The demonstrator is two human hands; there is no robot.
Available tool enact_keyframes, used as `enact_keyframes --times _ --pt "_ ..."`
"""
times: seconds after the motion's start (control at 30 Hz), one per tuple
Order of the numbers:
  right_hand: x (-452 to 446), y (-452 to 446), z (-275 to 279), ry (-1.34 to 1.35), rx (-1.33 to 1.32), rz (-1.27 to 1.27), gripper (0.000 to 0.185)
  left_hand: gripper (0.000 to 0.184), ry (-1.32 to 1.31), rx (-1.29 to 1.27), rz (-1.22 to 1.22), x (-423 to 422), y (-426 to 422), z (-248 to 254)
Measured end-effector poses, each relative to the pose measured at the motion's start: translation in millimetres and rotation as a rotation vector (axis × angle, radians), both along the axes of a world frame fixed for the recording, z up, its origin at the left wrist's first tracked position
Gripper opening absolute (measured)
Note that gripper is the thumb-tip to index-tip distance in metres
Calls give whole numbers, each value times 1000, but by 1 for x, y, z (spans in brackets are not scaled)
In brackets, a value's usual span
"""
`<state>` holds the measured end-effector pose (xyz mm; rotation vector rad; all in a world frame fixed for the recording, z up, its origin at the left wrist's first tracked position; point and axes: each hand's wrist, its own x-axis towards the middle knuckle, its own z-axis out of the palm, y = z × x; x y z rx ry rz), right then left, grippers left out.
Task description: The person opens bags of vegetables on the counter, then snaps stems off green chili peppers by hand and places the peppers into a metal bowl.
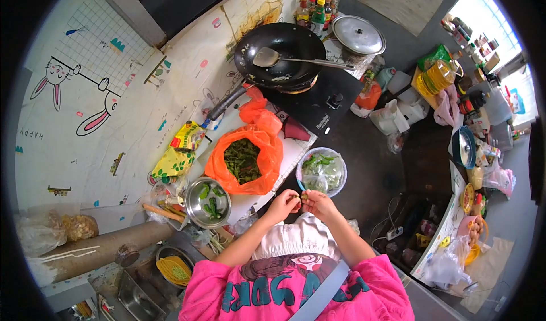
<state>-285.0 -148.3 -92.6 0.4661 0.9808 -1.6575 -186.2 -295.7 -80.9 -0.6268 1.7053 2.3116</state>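
the walls around you are pale and printed with cartoon rabbits, stained near the stove, and the black rim of the view cuts off the room's edges. in front of you, a black wok point(284, 35) sits on the stove with a spatula point(266, 57) in it. your left hand point(282, 205) is curled nearly closed; whatever it may grip is hidden by your fingers. your right hand point(320, 203) has its fingertips pinched on a small greenish piece point(305, 196) (too tiny to name), between your hands, just beside the basket point(344, 179). plastic film blurs the greens point(319, 164) inside that. to the left, an orange bag point(272, 170) holds dark leaves point(242, 160), its bottom out of sight, near a metal bowl point(191, 209) of green peppers point(212, 205).
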Motion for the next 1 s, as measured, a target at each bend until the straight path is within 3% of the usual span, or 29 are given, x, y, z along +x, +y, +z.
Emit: enact_keyframes --times 0.1,0.2,0.23,0.33,0.4,0.5,0.67,0.8,0.87,0.93,0.97,1.0 --pt "-7 5 -24 40 110 -76 20 14 -95 66 110 1 -4 -6" --pt "-21 2 -57 -82 89 -314 26 15 -132 93 152 10 -13 -7" --pt "-27 -1 -53 -118 83 -406 38 15 -139 101 171 12 -15 -7" --pt "-36 -6 -66 -88 236 -374 51 17 -141 196 288 19 -18 -12" --pt "-29 -18 -57 -77 274 -314 54 18 -95 221 321 27 -21 -25" --pt "-7 -41 -20 54 127 -115 32 18 -92 174 411 35 -28 -15" --pt "26 -85 16 99 -135 263 28 20 -121 121 561 59 -53 -4" --pt "46 -119 30 106 -122 377 28 20 -127 89 766 92 -83 -1" --pt "52 -130 31 145 -103 430 29 20 -82 25 890 116 -102 -26" --pt "57 -137 26 212 -82 489 30 22 -178 -68 973 133 -122 -24" --pt "59 -140 24 311 -54 535 29 26 -157 -300 968 144 -129 -36" --pt "58 -142 23 636 9 638 29 30 -136 -533 953 146 -134 -35"
